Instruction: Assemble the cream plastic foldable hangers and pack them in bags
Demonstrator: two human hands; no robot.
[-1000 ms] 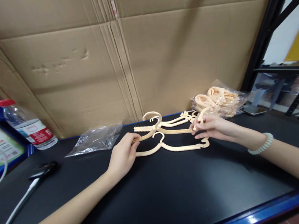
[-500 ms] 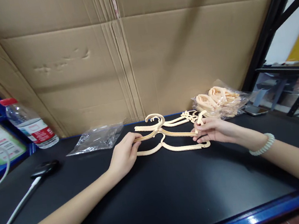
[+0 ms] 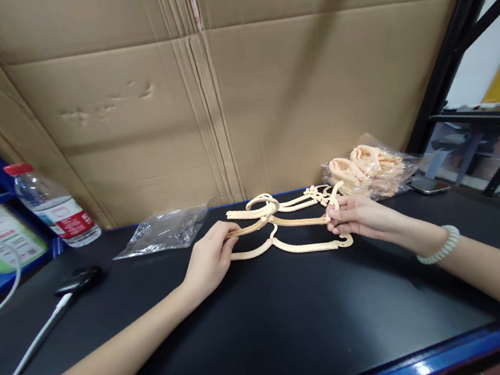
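Hanger (image 3: 301, 222) stretched left to right, just above the second hanger (image 3: 309, 248) lying on the bench (image 3: 270, 333)! Its left tip is pinched in the left hand (image 3: 207, 262), its right tip in the right hand (image 3: 359, 222), both hands equally near

Soft overhead light casts shadows under the left hand (image 3: 209, 261) and right hand (image 3: 357, 219). Glare marks the glossy blue table edge (image 3: 419, 368); corners bow.

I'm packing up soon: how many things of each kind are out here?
Loose hangers: 3, one in left hand and right hand
Plastic bags: 2, one holding more hangers
Bottle: 1
Phone: 1
Black device on cable: 1
Total: 8
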